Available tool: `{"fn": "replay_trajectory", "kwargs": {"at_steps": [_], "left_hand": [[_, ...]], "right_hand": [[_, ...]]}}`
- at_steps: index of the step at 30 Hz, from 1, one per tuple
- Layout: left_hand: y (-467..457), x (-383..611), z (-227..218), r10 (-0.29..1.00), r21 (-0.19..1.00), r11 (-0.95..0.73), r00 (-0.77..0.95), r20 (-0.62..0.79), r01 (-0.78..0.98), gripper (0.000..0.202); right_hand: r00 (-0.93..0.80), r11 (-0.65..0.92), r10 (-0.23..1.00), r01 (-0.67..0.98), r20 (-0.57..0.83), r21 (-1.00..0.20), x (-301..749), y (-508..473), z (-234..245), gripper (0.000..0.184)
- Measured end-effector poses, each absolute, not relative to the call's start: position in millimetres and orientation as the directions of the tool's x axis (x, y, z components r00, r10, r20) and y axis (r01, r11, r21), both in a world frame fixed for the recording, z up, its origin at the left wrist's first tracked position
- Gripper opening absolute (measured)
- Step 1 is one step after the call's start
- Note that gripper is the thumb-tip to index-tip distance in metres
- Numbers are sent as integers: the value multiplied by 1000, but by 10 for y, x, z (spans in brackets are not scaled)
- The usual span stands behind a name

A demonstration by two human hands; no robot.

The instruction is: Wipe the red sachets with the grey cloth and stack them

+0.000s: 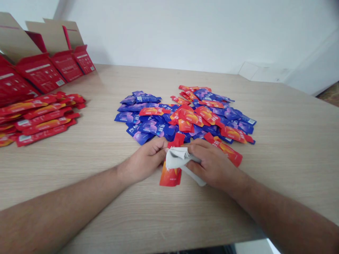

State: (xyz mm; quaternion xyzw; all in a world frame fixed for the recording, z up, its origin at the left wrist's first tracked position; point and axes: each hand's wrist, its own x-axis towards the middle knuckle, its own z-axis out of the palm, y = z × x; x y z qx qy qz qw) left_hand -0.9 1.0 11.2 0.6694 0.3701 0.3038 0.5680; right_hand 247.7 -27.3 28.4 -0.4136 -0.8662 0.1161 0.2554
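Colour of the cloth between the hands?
Pale grey, plain, with no visible pattern; it shows best in the head view.

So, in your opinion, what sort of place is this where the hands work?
Probably a small packing workroom: opened red cartons stand at the far left of a wood-look table, a heap of red and blue sachets lies on it, and the right hand grips a grey cloth.
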Motion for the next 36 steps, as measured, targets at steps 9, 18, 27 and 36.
{"fn": "replay_trajectory", "kwargs": {"at_steps": [9, 18, 27, 36], "left_hand": [[18, -12, 117, 839, 979, -107, 544, -4, 172, 34], [19, -13, 127, 836, 973, -136, 549, 13, 185, 34], [15, -18, 147, 844, 962, -167, 536, 28, 213, 31], [19, -15, 120, 840, 970, -151, 542, 25, 190, 32]], "right_hand": [[-521, 630, 776, 657, 354, -413, 2478, -271, 277, 7], [-522, 628, 778, 662, 351, -409, 2477, -274, 284, 5], [-532, 635, 772, 647, 347, -421, 2467, -274, 285, 6], [-528, 630, 776, 659, 345, -409, 2478, -270, 282, 6]]}}
